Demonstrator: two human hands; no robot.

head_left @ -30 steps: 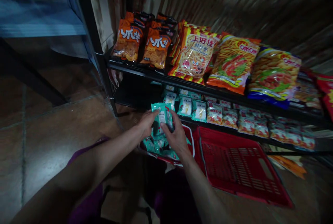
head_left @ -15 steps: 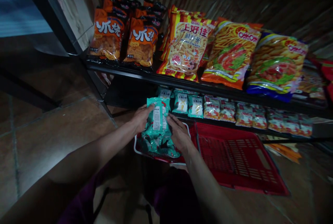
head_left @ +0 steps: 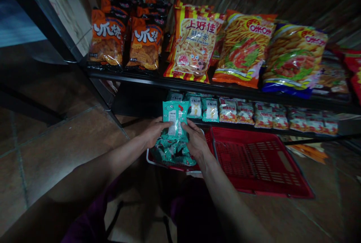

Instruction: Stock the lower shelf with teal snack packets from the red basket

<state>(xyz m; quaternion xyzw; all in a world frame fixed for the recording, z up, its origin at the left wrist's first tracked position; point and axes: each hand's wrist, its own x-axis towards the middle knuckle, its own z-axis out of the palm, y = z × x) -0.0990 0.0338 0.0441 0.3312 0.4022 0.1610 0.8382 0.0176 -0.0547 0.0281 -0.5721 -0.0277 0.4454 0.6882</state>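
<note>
Head view: teal white-labelled snack packet (head_left: 175,119) upright in left hand (head_left: 153,132) and right hand (head_left: 195,142).

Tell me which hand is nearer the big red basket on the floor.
Right. The right hand grips the teal packet by its right edge, just left of the red basket; the left hand holds the packet's opposite edge, farther left.

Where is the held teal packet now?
Head view, centre: teal packet held upright between left hand and right hand, above a pile of packets, before the lower shelf.
</note>
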